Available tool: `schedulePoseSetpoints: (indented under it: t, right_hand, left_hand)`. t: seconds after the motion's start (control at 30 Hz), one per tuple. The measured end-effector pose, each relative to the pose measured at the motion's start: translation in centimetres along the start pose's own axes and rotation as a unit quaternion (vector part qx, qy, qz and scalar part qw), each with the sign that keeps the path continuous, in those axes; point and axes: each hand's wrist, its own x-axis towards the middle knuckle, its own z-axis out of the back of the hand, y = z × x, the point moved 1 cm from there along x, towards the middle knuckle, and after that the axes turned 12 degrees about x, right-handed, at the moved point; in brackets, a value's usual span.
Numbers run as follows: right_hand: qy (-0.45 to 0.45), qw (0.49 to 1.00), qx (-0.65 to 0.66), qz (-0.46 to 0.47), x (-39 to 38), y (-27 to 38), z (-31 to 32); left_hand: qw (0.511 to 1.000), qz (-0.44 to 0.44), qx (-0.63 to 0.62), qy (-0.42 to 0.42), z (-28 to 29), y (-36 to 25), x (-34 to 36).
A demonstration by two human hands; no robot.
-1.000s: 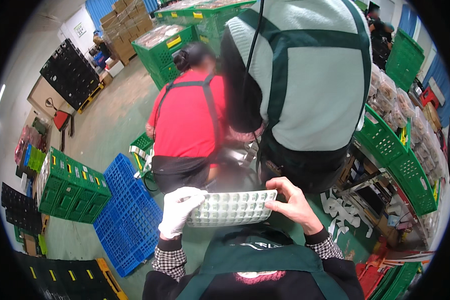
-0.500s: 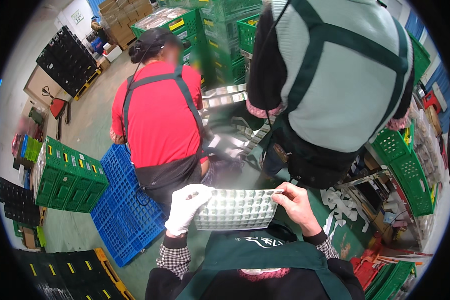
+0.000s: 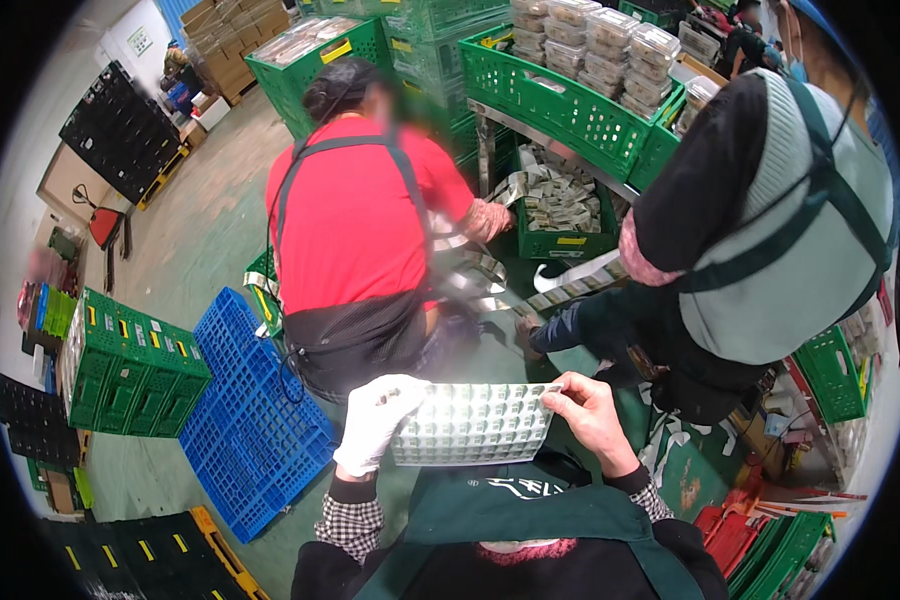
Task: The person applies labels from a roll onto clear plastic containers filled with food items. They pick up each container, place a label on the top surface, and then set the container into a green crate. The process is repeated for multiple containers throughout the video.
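Far left, a stack of green crates (image 3: 135,370) stands beside a blue plastic pallet (image 3: 255,415) on the floor. Next along, a co-worker in a red shirt (image 3: 355,230) bends forward ahead of me. Now my left hand (image 3: 378,425), white-gloved: it's closed on the left edge of the label sheet (image 3: 475,425), pinching up near the top corner, though I can't make out every fingertip. And here's the sheet itself, spread between both hands above the dark green apron (image 3: 540,520), rows of small pale green and white labels across its face. I'd call it very light and floppy, paper or thin film, likely to bow if my hands drift together and to crease or tear if I yank. The glove probably dulls the feel of that thin edge; bare fingers should read it better. Right hand (image 3: 588,420), ungloved: thumb in front, gripping the upper right corner. Good spot, that; margins and corners are where I want hold, with pressure off the middle and an even, gentle pull. Further right, white paper strips (image 3: 675,437) lie curled on the floor, and a second co-worker in a grey-green vest (image 3: 790,250) leans in.
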Motion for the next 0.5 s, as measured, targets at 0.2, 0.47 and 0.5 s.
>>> schedulePoseSetpoints:
  t: [0.2,0.47,0.5]
  right_hand:
    - [-0.017,0.999,0.034,0.018,0.1,1.0,0.8]
    - [-0.061,0.995,-0.024,0.071,-0.9,1.4,3.5]
    - [-0.064,0.995,-0.028,0.068,-1.1,1.5,4.0]
  left_hand:
    - [1.0,-0.001,0.002,-0.025,-1.4,-1.6,1.0]
    - [1.0,-0.008,0.025,0.002,-4.4,-2.4,2.1]
    - [1.0,-0.01,0.025,0.009,-4.8,-2.2,2.2]
